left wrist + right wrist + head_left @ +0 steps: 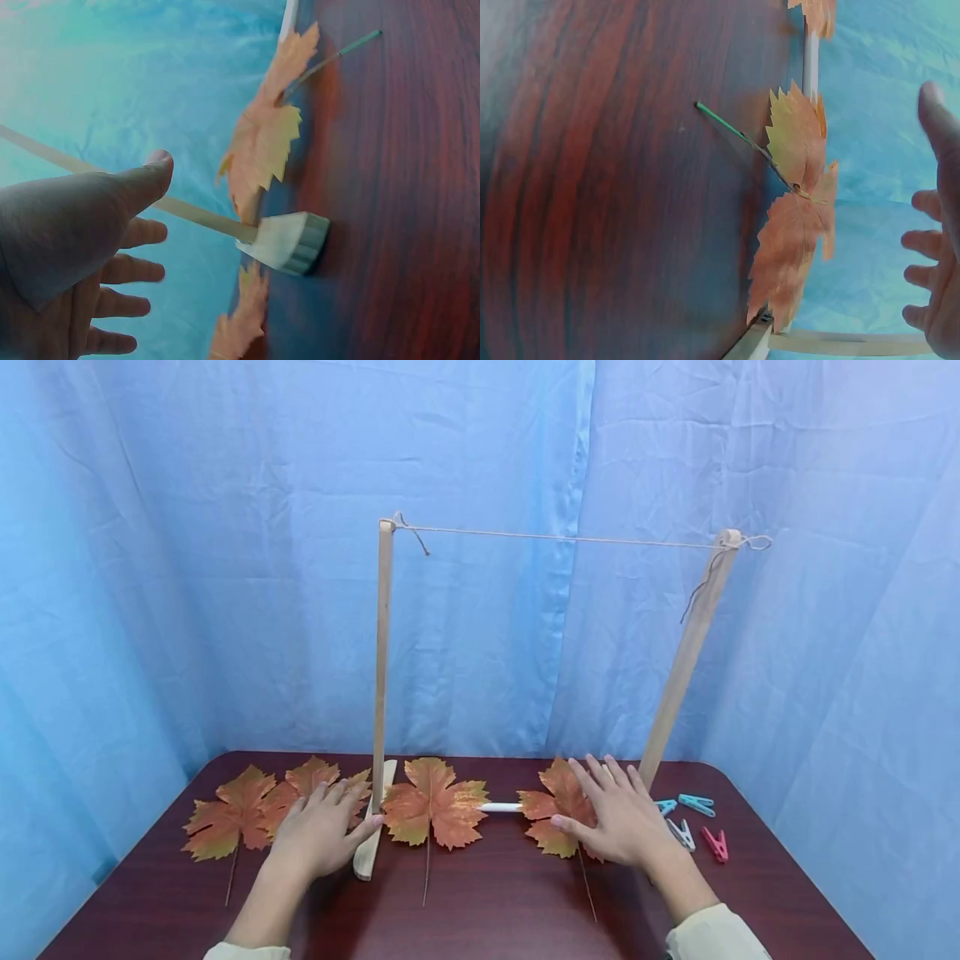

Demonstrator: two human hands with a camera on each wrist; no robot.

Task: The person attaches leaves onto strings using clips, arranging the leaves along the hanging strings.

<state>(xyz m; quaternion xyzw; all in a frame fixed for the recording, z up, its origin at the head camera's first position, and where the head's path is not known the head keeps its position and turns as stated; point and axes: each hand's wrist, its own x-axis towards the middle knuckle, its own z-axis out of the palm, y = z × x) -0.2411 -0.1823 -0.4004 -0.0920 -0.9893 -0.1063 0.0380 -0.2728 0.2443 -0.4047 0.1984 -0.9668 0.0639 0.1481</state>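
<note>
Blue curtains [480,452] around a dark table [502,902] suggest a draped booth.

The head view looks forward and down from farthest back, spanning surface [495,893] and curtain [480,652]. The wrist views, turned sideways, look low and close past the left hand [322,831] and right hand [622,818]; both share the middle leaf [431,802].
</note>
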